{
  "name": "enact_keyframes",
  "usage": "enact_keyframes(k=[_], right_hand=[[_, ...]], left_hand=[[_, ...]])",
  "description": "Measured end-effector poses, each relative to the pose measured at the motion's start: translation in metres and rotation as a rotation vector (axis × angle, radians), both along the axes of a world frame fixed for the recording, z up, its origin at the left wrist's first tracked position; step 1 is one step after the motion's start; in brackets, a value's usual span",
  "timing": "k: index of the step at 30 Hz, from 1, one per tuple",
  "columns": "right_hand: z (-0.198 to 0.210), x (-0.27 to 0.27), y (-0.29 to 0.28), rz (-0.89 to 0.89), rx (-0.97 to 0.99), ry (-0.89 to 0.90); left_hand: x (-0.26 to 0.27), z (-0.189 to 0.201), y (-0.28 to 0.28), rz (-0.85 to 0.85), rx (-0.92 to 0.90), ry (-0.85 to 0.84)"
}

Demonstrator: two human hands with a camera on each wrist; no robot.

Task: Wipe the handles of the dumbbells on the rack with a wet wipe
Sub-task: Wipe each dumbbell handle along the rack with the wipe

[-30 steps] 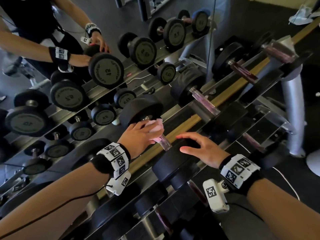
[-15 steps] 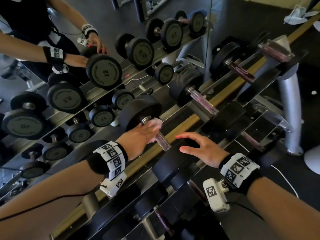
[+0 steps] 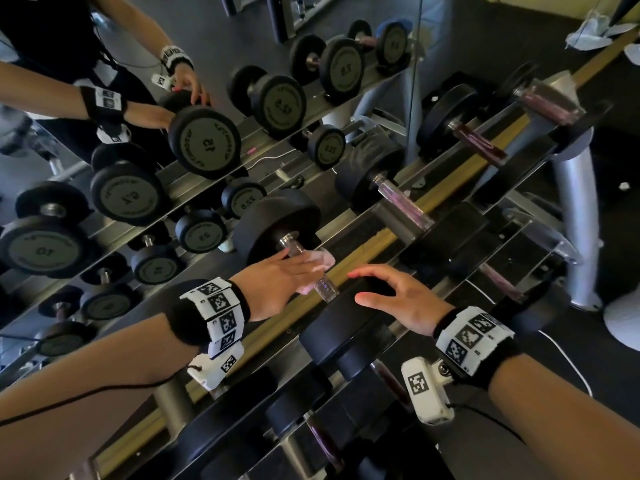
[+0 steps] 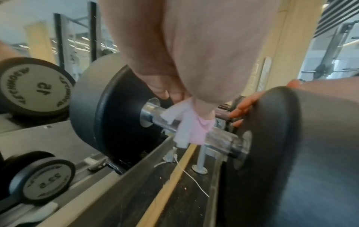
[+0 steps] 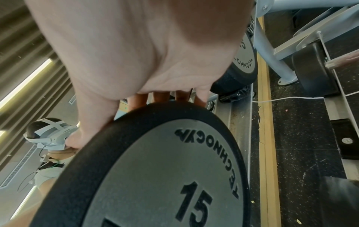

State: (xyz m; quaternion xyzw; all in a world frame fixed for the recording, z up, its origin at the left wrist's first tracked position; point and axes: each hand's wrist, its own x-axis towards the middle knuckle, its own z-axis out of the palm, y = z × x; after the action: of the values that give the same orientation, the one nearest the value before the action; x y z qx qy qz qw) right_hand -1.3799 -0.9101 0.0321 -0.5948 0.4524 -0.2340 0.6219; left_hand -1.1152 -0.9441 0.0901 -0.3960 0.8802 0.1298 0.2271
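Note:
A 15 dumbbell lies across the rack (image 3: 377, 237), its chrome handle (image 3: 325, 289) spanning two black heads. My left hand (image 3: 287, 275) holds a white-pink wet wipe (image 3: 323, 261) against that handle, close to the far head (image 3: 277, 220). In the left wrist view the wipe (image 4: 186, 127) drapes over the handle (image 4: 223, 138), pinched between thumb and fingers. My right hand (image 3: 391, 296) lies over the near head (image 3: 346, 327), its fingers (image 4: 244, 106) hooked over the rim. In the right wrist view, fingers (image 5: 161, 96) top the "15" face (image 5: 165, 169).
More dumbbells (image 3: 405, 202) with purplish handles sit further right on the rack, and smaller ones fill lower tiers. A mirror (image 3: 207, 140) behind the rack reflects weights and my arms. A white cable (image 3: 568, 362) trails on the dark floor. Crumpled wipes (image 3: 595, 29) lie far right.
My left hand has shifted the wipe slightly along the handle and its fingers look straighter. The right hand has stayed on the near head.

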Motion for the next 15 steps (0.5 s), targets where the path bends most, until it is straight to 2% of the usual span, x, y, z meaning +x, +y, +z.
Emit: enact_keyframes(k=[2, 5, 8, 10, 12, 15], right_hand=[[0.001, 0.000, 0.000, 0.004, 0.004, -0.007], [0.000, 0.000, -0.001, 0.005, -0.001, -0.003], [-0.001, 0.000, -0.001, 0.002, -0.014, -0.010], [-0.002, 0.000, -0.001, -0.006, -0.022, -0.023], [-0.003, 0.000, -0.002, -0.002, -0.024, -0.033], [-0.005, 0.000, -0.003, 0.007, -0.040, -0.035]], left_hand=[[-0.002, 0.002, -0.009, -0.052, -0.023, 0.047], [-0.005, 0.005, -0.026, 0.026, -0.059, 0.037], [-0.003, 0.009, -0.034, 0.181, -0.081, 0.214], [-0.004, 0.009, -0.036, 0.187, -0.057, 0.261], [-0.007, 0.004, -0.038, 0.171, 0.021, 0.172], [-0.014, -0.009, -0.043, 0.079, 0.060, -0.078]])
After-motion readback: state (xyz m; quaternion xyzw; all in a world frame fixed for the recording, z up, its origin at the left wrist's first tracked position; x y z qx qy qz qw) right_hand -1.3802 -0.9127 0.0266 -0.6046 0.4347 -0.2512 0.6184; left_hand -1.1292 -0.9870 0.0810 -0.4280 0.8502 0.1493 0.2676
